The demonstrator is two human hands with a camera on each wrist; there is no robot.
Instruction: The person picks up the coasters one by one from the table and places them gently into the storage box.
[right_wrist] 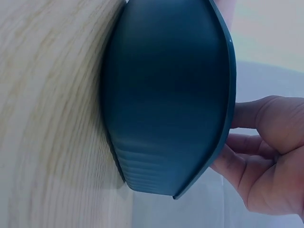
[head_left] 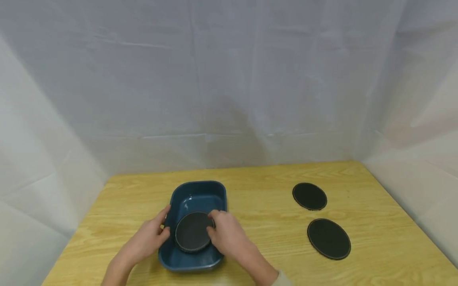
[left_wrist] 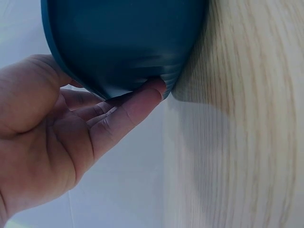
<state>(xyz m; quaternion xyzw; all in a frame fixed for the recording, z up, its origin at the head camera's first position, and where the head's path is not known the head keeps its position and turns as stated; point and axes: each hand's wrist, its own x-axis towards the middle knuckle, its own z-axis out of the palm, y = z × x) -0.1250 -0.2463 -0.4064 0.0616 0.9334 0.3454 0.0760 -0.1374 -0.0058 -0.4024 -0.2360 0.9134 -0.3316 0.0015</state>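
Note:
A blue rectangular plastic bin (head_left: 200, 201) stands on the wooden table. Inside it lies a black round coaster (head_left: 193, 232) with pale edge stitching; its rim looks thick, and I cannot tell whether several are stacked. My left hand (head_left: 146, 240) holds the bin's left side, thumb at the rim and fingers along the outer wall (left_wrist: 123, 42). Over the bin's right rim reaches my right hand (head_left: 229, 234), pinching the coaster's right edge between thumb and fingers. In the right wrist view the bin wall (right_wrist: 166, 95) hides those fingertips.
Two more black coasters lie flat on the right side of the table, a farther one (head_left: 309, 196) and a nearer one (head_left: 329, 238). White sheeting (head_left: 229, 87) hangs behind the wooden table (head_left: 264, 206) and along both sides.

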